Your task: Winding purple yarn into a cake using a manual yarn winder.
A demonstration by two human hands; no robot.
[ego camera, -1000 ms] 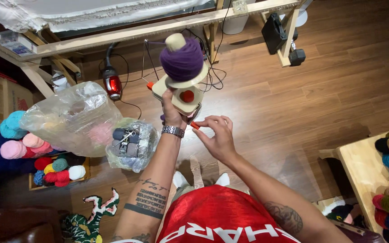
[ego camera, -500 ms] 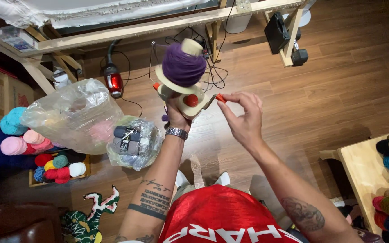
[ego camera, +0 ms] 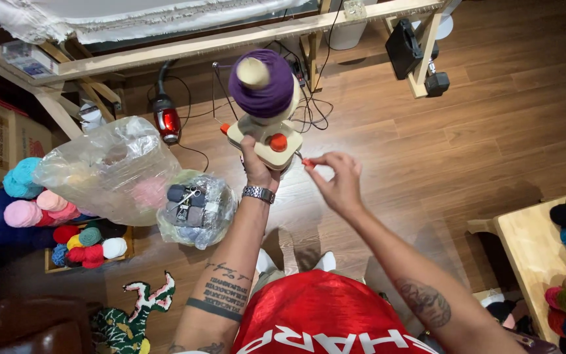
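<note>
I see my left hand [ego camera: 257, 169] closed around the base of the yarn winder [ego camera: 266, 134], held up at 12 o'clock. My right hand [ego camera: 337, 183] pinches its small orange crank handle [ego camera: 308, 164]. The purple yarn ball [ego camera: 262, 84] looks already thick; I cannot tell how much winding remains.

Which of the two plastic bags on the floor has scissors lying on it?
The smaller bag nearest the left hand, holding dark yarn; the larger clear bag has none.
</note>
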